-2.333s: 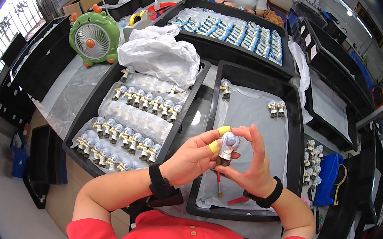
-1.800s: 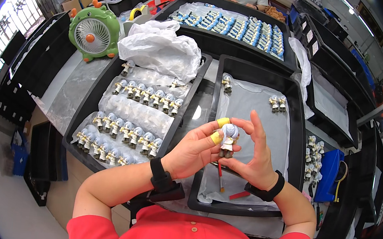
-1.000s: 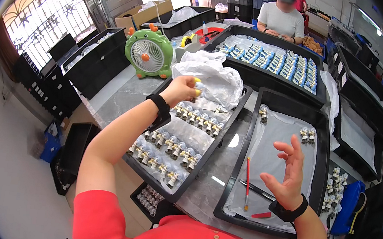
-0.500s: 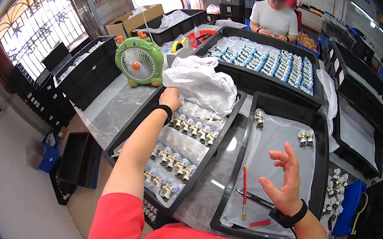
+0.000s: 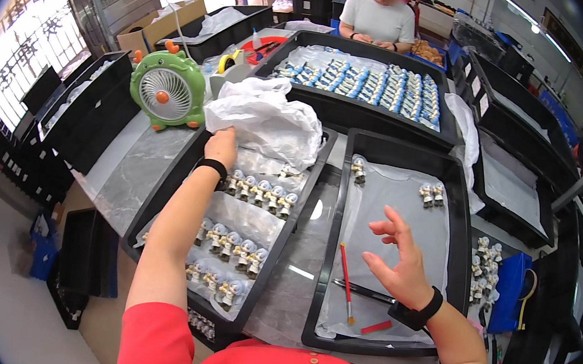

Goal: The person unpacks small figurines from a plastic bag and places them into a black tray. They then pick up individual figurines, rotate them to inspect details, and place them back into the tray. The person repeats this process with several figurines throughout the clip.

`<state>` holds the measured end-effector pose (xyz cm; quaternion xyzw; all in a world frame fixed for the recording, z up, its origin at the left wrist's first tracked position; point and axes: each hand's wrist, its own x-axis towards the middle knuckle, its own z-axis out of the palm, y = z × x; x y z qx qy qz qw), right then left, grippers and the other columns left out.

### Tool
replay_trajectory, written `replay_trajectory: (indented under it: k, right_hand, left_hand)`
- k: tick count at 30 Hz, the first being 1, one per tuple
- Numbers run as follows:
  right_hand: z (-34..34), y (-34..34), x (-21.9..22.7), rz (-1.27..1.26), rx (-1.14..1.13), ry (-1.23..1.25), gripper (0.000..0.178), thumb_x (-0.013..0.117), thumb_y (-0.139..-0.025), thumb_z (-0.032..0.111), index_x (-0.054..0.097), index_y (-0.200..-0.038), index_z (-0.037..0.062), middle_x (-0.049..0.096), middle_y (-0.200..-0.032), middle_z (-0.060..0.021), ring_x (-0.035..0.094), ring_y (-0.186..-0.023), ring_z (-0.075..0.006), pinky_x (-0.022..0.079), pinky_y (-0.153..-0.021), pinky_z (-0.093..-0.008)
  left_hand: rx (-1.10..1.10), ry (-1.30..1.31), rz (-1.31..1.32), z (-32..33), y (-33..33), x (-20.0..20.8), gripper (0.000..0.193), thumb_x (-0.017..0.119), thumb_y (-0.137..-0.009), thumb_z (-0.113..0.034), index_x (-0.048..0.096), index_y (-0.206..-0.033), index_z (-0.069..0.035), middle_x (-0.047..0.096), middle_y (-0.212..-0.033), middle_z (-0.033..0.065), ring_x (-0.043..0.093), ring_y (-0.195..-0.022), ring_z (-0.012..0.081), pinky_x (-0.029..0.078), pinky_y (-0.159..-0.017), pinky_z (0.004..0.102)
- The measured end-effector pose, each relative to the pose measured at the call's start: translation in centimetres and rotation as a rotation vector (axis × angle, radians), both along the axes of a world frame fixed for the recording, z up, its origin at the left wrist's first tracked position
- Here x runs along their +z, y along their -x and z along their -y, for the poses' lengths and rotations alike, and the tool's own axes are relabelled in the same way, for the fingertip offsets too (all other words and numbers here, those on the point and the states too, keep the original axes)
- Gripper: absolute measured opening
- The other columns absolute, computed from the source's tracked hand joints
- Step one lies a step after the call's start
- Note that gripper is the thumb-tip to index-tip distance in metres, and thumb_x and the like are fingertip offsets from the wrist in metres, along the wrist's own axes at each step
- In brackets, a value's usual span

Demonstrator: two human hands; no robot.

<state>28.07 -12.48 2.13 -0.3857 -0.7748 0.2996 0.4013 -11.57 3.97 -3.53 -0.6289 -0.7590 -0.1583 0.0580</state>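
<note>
My left hand (image 5: 221, 147) reaches into the far left part of a black tray (image 5: 302, 212), just below a crumpled white sheet (image 5: 263, 118). Its fingers look curled; what they hold, if anything, is hidden. Rows of small pale-haired figurines (image 5: 259, 190) lie nearest to it, on white lining. Over the right-hand black tray (image 5: 463, 201), my right hand (image 5: 401, 259) hovers open, thumb and fingers apart and holding nothing. Below it on the lining lie a red paintbrush (image 5: 346, 282), a black pen-like tool (image 5: 365, 291) and a red strip (image 5: 376, 327). A lone figurine (image 5: 358, 169) and a pair (image 5: 431, 195) lie at the far end.
A green fan (image 5: 167, 89) stands left of the trays. Behind them, a large black tray (image 5: 357, 110) holds rows of blue-and-white pieces. A co-worker (image 5: 379, 16) sits beyond it. More figurines (image 5: 485, 269) and a blue container (image 5: 511, 293) are at the right, near stacked black trays (image 5: 514, 182).
The whole view has shifted, so the trays and fan now appear farther left. Both hands keep nearly the same pose and place over the trays.
</note>
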Motion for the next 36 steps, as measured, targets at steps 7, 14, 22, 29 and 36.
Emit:
replay_trajectory:
  k: [7,14,22,29,36]
  right_hand:
    - [-9.5,-4.9,-4.2,0.658,-0.154,-0.069,0.053,0.06,-0.072,0.006,0.047,-0.124,0.0052,0.054,-0.114,-0.0155,0.051,-0.105,-0.0335,0.041,-0.09,-0.0409]
    - [-17.0,-9.1,-7.2,1.121,-0.426,0.049,0.049,0.056,-0.069,-0.002,0.052,-0.117,0.0056,0.049,-0.122,-0.0159,0.046,-0.113,-0.0343,0.04,-0.091,-0.0458]
    - [-14.5,-7.6,-4.7,0.608,-0.225,-0.018,0.047,0.058,-0.069,-0.002,0.052,-0.115,0.003,0.06,-0.101,-0.0166,0.06,-0.09,-0.0307,0.048,-0.082,-0.0376]
    - [-2.4,-0.4,1.9,0.008,0.039,0.154,0.066,0.071,-0.071,0.008,0.041,-0.13,0.0087,0.059,-0.109,-0.0115,0.061,-0.075,-0.0128,0.051,-0.07,-0.0258]
    - [1.3,0.6,2.0,-0.052,0.088,0.061,0.069,0.076,-0.069,0.008,0.042,-0.129,0.0076,0.059,-0.106,-0.0097,0.059,-0.075,-0.0123,0.048,-0.067,-0.0243]
  left_hand:
    - [-0.03,0.182,0.058,0.7,1.0,1.6,0.037,0.064,-0.072,-0.014,0.057,-0.106,-0.001,0.061,-0.098,0.0241,0.058,-0.097,0.038,0.047,-0.083,0.0445]
    - [-0.236,0.24,0.659,5.4,-2.6,6.4,0.053,0.07,-0.073,-0.023,0.053,-0.12,-0.002,0.06,-0.087,0.0101,0.059,-0.077,0.019,0.047,-0.068,0.0307]
    - [-0.486,0.579,1.107,9.0,-7.9,8.2,0.042,0.062,-0.084,-0.022,0.051,-0.12,-0.004,0.058,-0.09,0.0018,0.054,-0.071,0.0069,0.041,-0.062,0.0207]
    - [-0.708,0.799,1.253,14.2,-14.5,8.2,0.044,0.06,-0.086,-0.02,0.047,-0.125,-0.003,0.055,-0.103,0.0044,0.055,-0.085,0.0094,0.044,-0.076,0.0231]
    - [-0.758,0.743,1.619,17.7,-18.6,7.3,0.057,0.062,-0.086,-0.016,0.033,-0.134,-0.005,0.048,-0.12,0.009,0.05,-0.109,0.0143,0.041,-0.093,0.029]
